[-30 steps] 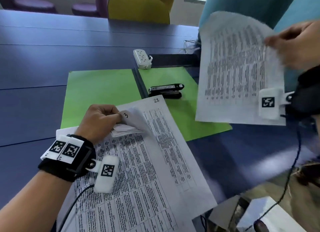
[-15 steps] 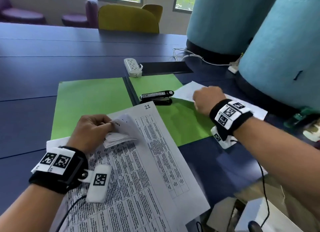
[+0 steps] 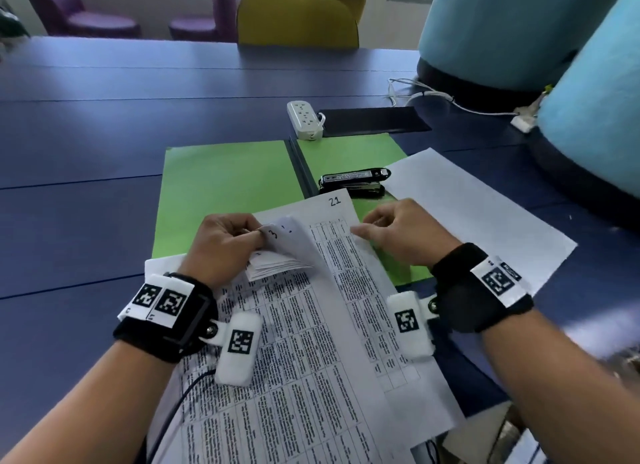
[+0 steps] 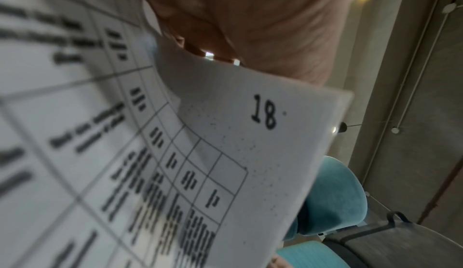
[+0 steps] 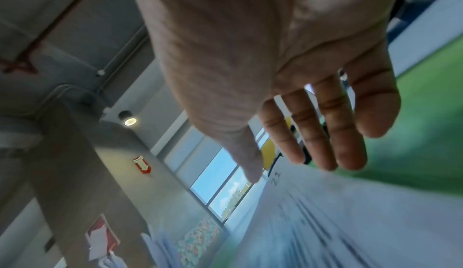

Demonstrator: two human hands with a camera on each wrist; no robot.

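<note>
The right hand has left the blank sheet, now flat toward the right edge of the surface, and has come back to the stack of printed sheets. Its fingers are straight and slightly spread over the stack's right side; whether they touch it I cannot tell. The left hand pinches the curled-up page corners. The stack lies at the near edge, overlapping a green folder that carries a stapler.
</note>
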